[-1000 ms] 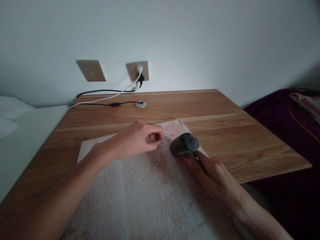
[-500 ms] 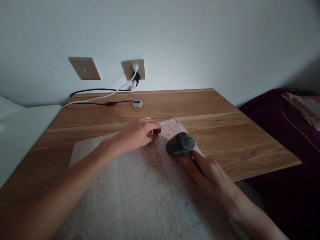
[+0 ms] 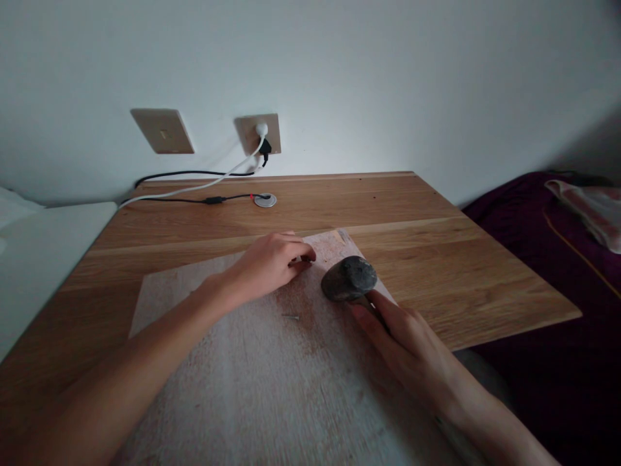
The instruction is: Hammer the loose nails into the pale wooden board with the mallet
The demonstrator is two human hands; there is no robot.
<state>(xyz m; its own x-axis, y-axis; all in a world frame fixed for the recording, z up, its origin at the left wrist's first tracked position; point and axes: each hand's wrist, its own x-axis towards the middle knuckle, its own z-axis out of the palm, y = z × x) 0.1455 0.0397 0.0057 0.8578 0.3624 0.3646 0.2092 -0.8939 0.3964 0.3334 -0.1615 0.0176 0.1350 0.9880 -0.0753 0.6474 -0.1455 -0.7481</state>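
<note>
My right hand (image 3: 405,333) grips a rubber mallet (image 3: 350,278) by its handle, with the dark head low over the right side of a pale, worn board (image 3: 233,388). Close to the board's far part, my left hand (image 3: 279,262) has thumb and fingers pinched together. What they pinch is small and mostly covered by the fingers. A small metal nail or screw (image 3: 291,316) lies on the board between the hands, nearer to me, beside a patch of reddish dust.
Beneath the board is a wooden tabletop (image 3: 466,278). Along its back run a white cable (image 3: 184,191) and black cables, near a round cable grommet (image 3: 265,200). Behind stands a wall with a socket (image 3: 272,133) and a second plate (image 3: 162,131). Purple fabric (image 3: 528,226) lies at right.
My left hand has shifted slightly to the right, toward the mallet head, its fingers still pinched. The mallet and my right hand stay almost where they were.
</note>
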